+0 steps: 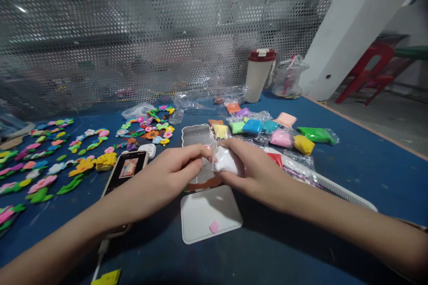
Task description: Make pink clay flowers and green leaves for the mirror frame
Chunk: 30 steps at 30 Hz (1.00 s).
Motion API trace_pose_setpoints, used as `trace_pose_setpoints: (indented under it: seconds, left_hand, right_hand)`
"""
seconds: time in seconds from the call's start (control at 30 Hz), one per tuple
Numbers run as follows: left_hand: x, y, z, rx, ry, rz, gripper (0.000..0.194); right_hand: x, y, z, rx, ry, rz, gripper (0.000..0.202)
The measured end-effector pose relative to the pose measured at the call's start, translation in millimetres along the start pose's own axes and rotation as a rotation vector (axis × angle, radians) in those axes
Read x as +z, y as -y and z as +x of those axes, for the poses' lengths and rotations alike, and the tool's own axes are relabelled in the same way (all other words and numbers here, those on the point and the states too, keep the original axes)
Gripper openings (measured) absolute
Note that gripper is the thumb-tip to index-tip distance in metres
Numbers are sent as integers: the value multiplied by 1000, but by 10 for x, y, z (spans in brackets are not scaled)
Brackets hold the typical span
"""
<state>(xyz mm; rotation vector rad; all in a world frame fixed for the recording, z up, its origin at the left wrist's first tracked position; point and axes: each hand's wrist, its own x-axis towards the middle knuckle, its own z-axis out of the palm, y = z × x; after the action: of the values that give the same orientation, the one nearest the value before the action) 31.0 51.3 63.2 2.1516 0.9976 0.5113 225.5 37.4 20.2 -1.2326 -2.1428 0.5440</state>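
My right hand (254,171) is wrapped round a clear packet of white clay (228,161). The fingers of my left hand (182,167) are pinched together at the packet's left edge, on its clear plastic. Just below both hands lies a white rounded board (211,216) with a small pink piece (214,226) on it. Behind the hands is a frame with a wavy white rim (195,126), partly hidden by them; brown material shows along its near side.
A phone (129,169) and many colourful clay flowers (83,165) lie left. Bagged clay in several colours (252,126), a white comb-like strip (344,191) and a red-lidded cup (259,75) are right. Perforated metal (133,40) stands behind.
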Motion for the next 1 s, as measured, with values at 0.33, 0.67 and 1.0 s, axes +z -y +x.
trace_pose_setpoints:
  seconds: [0.33, 0.67, 1.0]
  left_hand:
    - [-55, 14, 28, -126, 242, -244, 16]
    - [19, 62, 38, -208, 320, -770, 14]
    - [77, 137, 37, -176, 400, -935, 12]
  right_hand:
    - [-74, 88, -21, -37, 85, -3, 27]
    - [-51, -3, -12, -168, 17, -211, 47]
    - [-96, 15, -21, -254, -15, -260, 51]
